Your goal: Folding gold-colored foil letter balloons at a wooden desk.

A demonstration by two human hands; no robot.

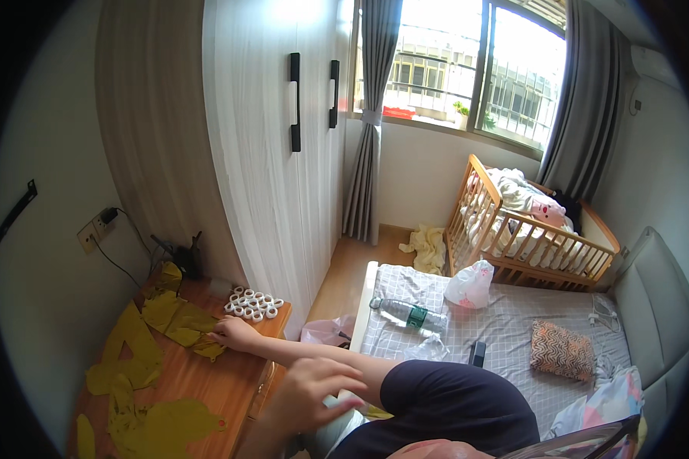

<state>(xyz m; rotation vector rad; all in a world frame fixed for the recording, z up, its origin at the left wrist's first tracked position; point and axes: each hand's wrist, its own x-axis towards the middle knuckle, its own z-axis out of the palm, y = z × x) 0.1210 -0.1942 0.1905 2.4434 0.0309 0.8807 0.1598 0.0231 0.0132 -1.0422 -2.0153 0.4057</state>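
Yellow sheeting (180,317) on desk (207,375), probably light and limp, best pinched by an edge; fingers (220,334) touching it, grip impossible to tell; other hand (314,390) half-curled, grip likewise unclear.

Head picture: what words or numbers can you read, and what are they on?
None can be read.
Clear plastic bottle with green label: too small to read.
White plastic bag with pinkish-red marks: too blurred to tell.
Flat yellow sheets: no writing visible.
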